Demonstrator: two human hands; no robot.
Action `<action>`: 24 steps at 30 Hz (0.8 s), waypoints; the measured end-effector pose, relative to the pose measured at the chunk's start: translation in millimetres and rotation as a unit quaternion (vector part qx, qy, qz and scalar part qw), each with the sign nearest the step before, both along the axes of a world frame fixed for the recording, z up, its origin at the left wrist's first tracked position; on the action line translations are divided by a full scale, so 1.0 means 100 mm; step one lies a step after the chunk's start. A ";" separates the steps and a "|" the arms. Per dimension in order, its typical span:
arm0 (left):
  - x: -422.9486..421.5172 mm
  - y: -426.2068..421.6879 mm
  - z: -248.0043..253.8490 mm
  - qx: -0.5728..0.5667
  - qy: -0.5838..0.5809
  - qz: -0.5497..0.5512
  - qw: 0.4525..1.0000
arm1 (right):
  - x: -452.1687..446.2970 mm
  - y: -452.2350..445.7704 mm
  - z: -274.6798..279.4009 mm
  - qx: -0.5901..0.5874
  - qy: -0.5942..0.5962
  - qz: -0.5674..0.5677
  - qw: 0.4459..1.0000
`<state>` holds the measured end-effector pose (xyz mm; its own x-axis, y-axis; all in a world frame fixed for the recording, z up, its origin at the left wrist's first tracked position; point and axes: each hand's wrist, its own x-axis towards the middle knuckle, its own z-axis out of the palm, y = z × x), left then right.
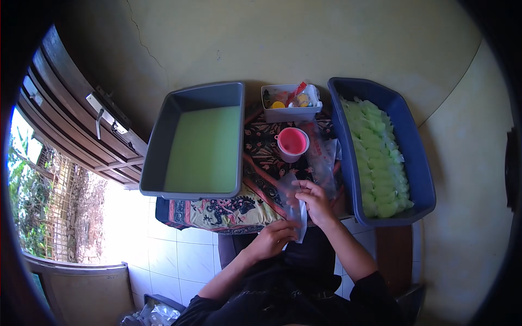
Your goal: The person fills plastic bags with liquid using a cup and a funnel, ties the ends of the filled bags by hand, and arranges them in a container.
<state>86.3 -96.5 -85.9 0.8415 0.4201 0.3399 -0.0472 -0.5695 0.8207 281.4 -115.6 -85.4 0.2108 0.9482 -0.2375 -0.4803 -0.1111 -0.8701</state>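
My left hand [273,239] pinches the lower part of a clear plastic bag [287,189] at the table's front edge. Higher up, the fingers of my right hand [315,202] are closed on the bag's right side. The bag looks flat, narrow and see-through. Just beyond it stands a pale cup [290,157] with a pink funnel-like piece [293,141] set in its mouth. More clear plastic bags [322,163] lie flat to the right of the cup.
A grey tub [243,136] of pale green liquid stands left. In a blue tub [418,179] on the right lie rows of filled green bags [375,157]. A white box [292,115] of small items sits behind on the patterned cloth [234,211]. An open door [81,114] is at left.
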 end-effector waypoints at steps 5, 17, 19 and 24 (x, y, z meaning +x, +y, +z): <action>-0.02 0.07 -0.02 0.024 0.003 -0.059 0.998 | 0.06 -0.01 0.16 0.018 0.036 0.013 0.999; 0.18 0.35 0.28 -0.400 -0.194 0.213 0.870 | -0.12 -0.03 0.36 0.058 -0.090 -0.010 0.994; 0.16 0.42 0.29 -0.421 -0.169 0.197 0.869 | -0.14 -0.01 0.32 0.074 -0.146 -0.013 0.986; 0.17 0.50 0.20 -0.418 -0.135 0.241 0.865 | -0.13 0.06 0.35 0.096 -0.198 0.007 0.975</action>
